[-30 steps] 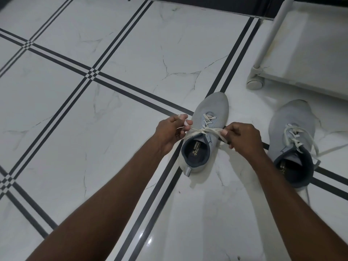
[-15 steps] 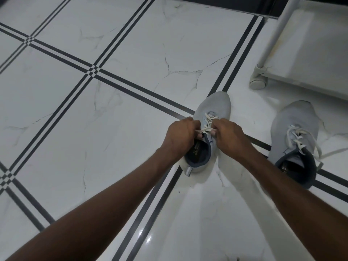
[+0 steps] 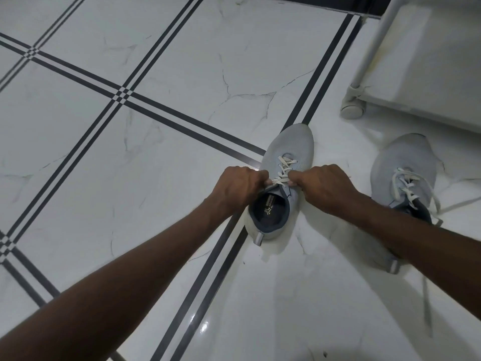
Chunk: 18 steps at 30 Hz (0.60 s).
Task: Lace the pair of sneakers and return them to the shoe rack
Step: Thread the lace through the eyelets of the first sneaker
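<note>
Head view, the only one: a second earlier the two hands had been spread apart, drawing the lace [image 3: 279, 181] out taut to either side of the near sneaker [image 3: 283, 183]; half a second earlier they had closed in together over its tongue, and now they sat there still, knuckles almost meeting. The left hand [image 3: 239, 187] was clenched on one lace end and the right hand [image 3: 321, 185] was clenched on the other — a short white stretch showed between the thumbs. I judged this to be the cinch or first crossing of the knot on this shoe, so its lacing looked near done while the rack step was not yet begun.

Counted: two grey sneakers, two hands, one white rack. The near sneaker stood on the tiled floor [image 3: 130, 165] across a dark triple stripe, toe pointing away. The second sneaker [image 3: 403, 173] lay towards the floor's right edge, well apart from the first — its lace threaded but loose, ends trailing on the tile. The shoe rack [image 3: 426, 61] filled the upper right corner, one leg and foot showing, its shelf bare.
</note>
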Motion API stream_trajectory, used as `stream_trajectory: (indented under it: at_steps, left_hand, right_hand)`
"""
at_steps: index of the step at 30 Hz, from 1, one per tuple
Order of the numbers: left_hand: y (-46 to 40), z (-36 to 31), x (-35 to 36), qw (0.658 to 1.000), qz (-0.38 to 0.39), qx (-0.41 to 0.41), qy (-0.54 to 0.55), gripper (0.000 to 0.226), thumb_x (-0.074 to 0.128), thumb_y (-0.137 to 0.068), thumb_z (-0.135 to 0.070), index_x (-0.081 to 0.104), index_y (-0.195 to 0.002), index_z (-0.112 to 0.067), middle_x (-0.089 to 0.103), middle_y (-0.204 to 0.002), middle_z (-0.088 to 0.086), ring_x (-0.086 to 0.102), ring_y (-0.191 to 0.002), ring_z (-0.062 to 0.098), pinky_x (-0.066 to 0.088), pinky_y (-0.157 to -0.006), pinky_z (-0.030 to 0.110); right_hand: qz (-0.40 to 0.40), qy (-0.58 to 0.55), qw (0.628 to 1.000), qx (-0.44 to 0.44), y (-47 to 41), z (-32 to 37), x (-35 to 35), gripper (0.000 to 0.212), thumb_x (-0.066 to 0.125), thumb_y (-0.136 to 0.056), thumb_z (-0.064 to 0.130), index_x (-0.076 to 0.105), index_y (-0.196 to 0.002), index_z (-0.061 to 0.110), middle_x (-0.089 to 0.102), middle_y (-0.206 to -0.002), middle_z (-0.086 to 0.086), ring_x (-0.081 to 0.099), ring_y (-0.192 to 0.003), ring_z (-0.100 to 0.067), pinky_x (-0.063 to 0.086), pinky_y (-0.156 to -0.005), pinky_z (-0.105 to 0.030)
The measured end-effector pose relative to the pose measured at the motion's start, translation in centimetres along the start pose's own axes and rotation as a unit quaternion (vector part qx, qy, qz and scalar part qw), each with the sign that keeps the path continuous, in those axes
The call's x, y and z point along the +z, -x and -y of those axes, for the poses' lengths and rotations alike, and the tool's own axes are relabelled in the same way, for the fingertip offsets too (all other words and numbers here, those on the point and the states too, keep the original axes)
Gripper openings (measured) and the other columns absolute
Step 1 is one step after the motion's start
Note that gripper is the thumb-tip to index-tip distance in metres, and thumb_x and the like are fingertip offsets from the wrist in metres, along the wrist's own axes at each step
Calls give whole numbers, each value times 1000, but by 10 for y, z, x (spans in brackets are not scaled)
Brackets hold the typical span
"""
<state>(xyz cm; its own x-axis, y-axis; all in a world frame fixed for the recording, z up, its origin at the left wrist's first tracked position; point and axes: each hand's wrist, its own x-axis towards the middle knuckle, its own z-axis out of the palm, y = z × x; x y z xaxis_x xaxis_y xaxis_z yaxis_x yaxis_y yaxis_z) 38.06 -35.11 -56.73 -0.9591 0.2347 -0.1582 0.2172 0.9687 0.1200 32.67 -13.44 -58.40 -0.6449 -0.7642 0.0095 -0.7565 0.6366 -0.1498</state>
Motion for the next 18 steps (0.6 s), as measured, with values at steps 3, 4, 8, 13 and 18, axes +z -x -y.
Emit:
stream_trajectory:
  at_steps: [3,4,8,13,18]
  left_hand:
    - [3,-6,3,1000,5,-6,17,35,40,-102,-43,60,-89,-17,49,-63,-1,50,-55,26,31,-56,29]
    - [6,-6,2,1000,11,-8,17,34,41,-102,-42,61,-91,-17,50,-64,-2,49,-55,24,29,-56,28]
    - [13,-6,6,999,21,-23,33,28,43,-102,-38,60,-93,-18,50,-66,-2,50,-57,23,21,-53,26]
    - [11,-3,-1,998,25,6,50,38,31,-103,-45,53,-88,-17,53,-70,-2,58,-64,25,44,-57,34]
    - [-19,-14,-35,997,-52,48,23,37,37,-100,-40,63,-97,-14,65,-89,5,61,-80,26,48,-65,36]
  right_hand:
    - [-16,-11,1000,5,6,-6,10,33,32,-83,28,65,-84,25,64,-55,-6,57,-43,-32,27,-45,-27]
    - [-15,-22,1000,3,7,-4,13,35,30,-83,28,65,-84,25,64,-56,-7,57,-44,-32,27,-45,-27]
    - [-9,-59,998,10,9,4,13,37,26,-83,29,62,-83,22,66,-60,-8,59,-49,-34,27,-48,-29]
    - [46,-32,998,-23,6,-15,1,24,37,-98,36,51,-89,18,65,-78,-7,61,-68,-32,29,-56,-33]
    - [97,-7,995,-7,23,-55,-53,42,50,-94,47,57,-117,13,65,-108,-9,57,-100,-31,44,-86,-42]
